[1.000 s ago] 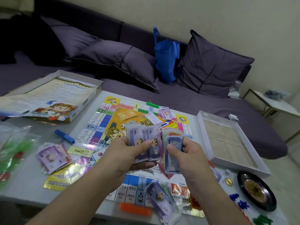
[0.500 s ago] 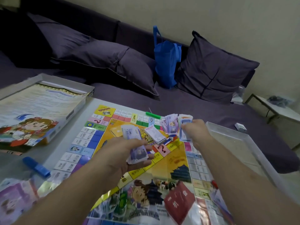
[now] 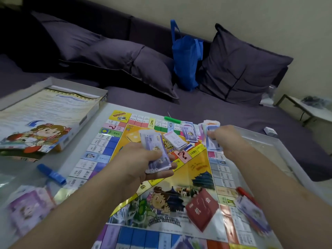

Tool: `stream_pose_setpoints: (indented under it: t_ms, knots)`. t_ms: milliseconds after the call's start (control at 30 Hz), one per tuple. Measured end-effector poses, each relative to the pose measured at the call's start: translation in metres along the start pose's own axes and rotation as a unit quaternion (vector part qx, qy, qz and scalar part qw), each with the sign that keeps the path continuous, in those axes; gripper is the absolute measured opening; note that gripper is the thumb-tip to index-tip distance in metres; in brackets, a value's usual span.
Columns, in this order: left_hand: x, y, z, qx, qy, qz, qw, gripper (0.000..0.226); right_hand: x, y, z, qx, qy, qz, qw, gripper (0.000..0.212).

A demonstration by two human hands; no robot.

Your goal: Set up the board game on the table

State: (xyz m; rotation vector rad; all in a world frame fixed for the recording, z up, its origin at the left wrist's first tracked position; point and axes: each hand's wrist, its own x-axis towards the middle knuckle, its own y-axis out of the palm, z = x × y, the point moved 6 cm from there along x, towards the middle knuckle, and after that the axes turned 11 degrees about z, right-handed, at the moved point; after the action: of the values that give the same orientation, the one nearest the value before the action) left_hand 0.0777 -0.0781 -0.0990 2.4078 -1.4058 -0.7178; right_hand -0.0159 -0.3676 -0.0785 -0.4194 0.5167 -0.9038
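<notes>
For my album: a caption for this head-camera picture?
Both hands hold play money over the game board.

Glossy laminated game board [image 3: 195, 169], paper play money [image 3: 156, 151], matt cloth cushions [image 3: 239, 69]

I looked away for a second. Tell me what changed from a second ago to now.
The hands parted. The right hand carried its share of the play money out toward the far right side of the board, beside the purple notes lying there. The left hand kept its stack of notes gripped over the board. The board, deck of cards and box lid stayed put.
</notes>
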Motion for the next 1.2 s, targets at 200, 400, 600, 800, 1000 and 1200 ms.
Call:
stream_pose_setpoints:
  t_ms: [200,400,600,800,1000,1200]
  knots:
    - [-0.044,0.015,0.004,0.051,0.014,0.004,0.999,0.024,-0.157,0.027,0.017,0.185,-0.080,0.203,0.958,0.013]
    - [-0.090,0.035,0.011,0.070,0.014,0.028,0.997,0.025,-0.228,0.049,0.003,0.157,-0.105,0.176,0.966,0.012]
    - [-0.130,0.036,0.022,0.046,0.003,0.063,0.997,0.025,-0.267,0.053,-0.004,0.124,-0.114,0.145,0.975,0.014]
    - [-0.155,0.020,0.027,0.089,0.029,-0.016,0.995,0.020,-0.282,0.064,-0.004,0.135,-0.124,0.135,0.974,0.012]
    - [-0.166,0.004,0.025,0.086,0.028,-0.039,0.995,0.026,-0.290,0.085,0.002,0.103,-0.141,0.146,0.974,0.012]
    - [-0.174,-0.018,0.027,0.070,0.011,-0.037,0.997,0.025,-0.293,0.110,0.006,0.100,-0.133,0.177,0.970,0.014]
